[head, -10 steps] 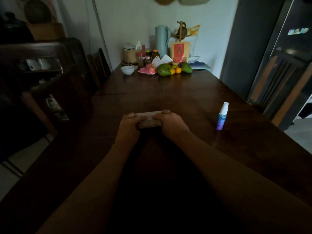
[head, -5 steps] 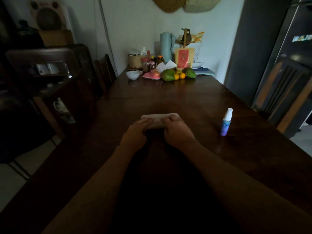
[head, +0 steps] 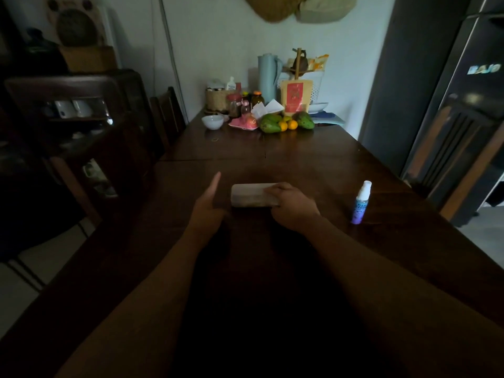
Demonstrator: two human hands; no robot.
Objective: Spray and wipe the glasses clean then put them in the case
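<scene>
On the far left stands a dark wooden cabinet (head: 81,85) with white cups (head: 72,108) on a shelf inside. Next to it a dark chair (head: 167,115) is pushed up to the long brown table (head: 300,165).

The left hand (head: 207,208) is over the table with its fingers held out straight and pointing away from the person. It holds nothing. It sits just beside the left end of the glasses case (head: 252,195), and I cannot tell if it touches it.

The glasses case is pale and long and its lid is shut. It lies flat on the table in front of the person, between the two hands. The right hand (head: 293,205) has its fingers curled over the right end of the case and grips it.

To the right of that hand, a little apart, the spray bottle (head: 361,204) stands upright on the table. It has a white top and a blue and purple body.

At the far end of the table there is a small white bowl (head: 212,122), then green fruit (head: 270,123) with oranges (head: 288,125) between them. Behind them stand a light blue jug (head: 268,75) and a tan packet (head: 294,96) with a red label.

On the far right there is a tall dark fridge (head: 480,50), with another chair (head: 450,148) in front of it
</scene>
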